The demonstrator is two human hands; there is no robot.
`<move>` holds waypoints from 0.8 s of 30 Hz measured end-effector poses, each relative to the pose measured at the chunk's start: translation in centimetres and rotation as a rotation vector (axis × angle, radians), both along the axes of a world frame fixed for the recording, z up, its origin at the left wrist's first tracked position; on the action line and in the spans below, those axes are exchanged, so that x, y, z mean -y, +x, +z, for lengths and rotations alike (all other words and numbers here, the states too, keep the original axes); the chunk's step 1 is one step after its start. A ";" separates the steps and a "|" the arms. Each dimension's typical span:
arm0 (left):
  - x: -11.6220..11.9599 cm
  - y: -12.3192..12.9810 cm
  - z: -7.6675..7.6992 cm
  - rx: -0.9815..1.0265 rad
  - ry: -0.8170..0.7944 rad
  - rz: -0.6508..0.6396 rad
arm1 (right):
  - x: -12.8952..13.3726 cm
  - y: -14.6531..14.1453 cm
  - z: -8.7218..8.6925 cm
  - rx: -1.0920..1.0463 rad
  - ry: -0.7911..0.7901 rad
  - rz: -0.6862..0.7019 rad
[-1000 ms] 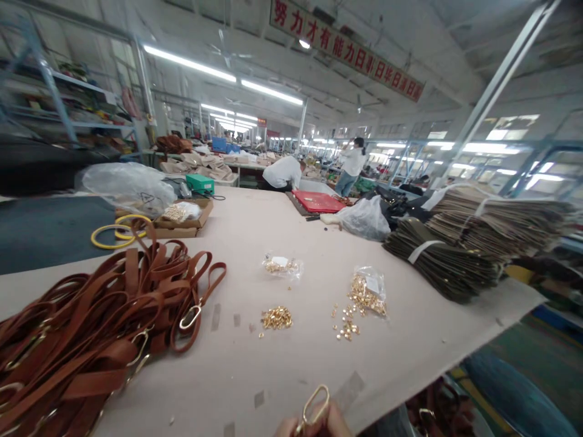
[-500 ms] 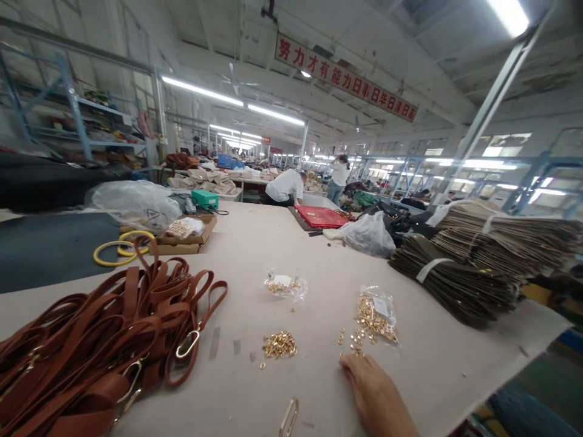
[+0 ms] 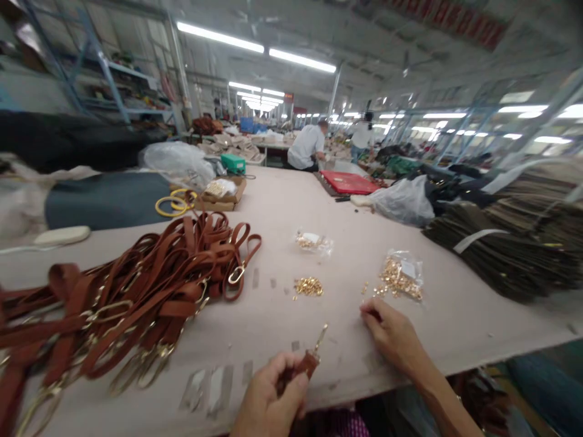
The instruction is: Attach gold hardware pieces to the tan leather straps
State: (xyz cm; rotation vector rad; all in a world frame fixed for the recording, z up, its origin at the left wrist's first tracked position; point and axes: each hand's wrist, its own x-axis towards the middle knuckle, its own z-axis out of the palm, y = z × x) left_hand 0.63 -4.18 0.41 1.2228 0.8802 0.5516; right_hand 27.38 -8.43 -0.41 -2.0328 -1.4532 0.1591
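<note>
My left hand (image 3: 277,391), near the table's front edge, is closed on the end of a brown leather strap (image 3: 310,363). A gold metal ring (image 3: 322,337) sticks up from that end. My right hand (image 3: 395,335) rests low over the table with thumb and fingers pressed together; whatever is in them is too small to make out. Just beyond its fingertips are loose gold rivet-like pieces (image 3: 379,291), beside an opened clear bag of gold pieces (image 3: 401,276). A small pile of gold pieces (image 3: 308,286) lies ahead, between my hands.
A heap of brown leather straps (image 3: 177,267) with gold clasps covers the left. Another clear bag (image 3: 314,241) lies mid-table. Farther back are yellow rings (image 3: 172,205), a cardboard box (image 3: 232,199) and a red stack (image 3: 348,182). Dark bundled pieces (image 3: 496,255) stand at right. Two people work beyond.
My left hand has come into view, holding the strap end with its gold ring. The ring lay at the table's front before. The view has tilted down and turned left; my right fingers remain near the gold pieces.
</note>
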 end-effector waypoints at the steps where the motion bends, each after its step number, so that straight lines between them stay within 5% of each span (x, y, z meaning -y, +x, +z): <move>1: 0.1 0.1 0.1 0.010 -0.007 -0.006 | 0.6 -1.3 0.0 -0.054 0.044 0.027; 6: 0.7 0.3 0.5 -0.043 0.101 0.024 | 3.2 -9.2 0.3 -0.319 0.377 0.274; 10: 1.4 0.3 0.3 -0.054 0.264 0.076 | 3.3 -13.0 0.1 -0.260 0.471 0.340; 24: 2.4 0.0 0.2 -0.044 0.416 0.085 | 3.8 -13.5 0.2 -0.112 0.455 0.241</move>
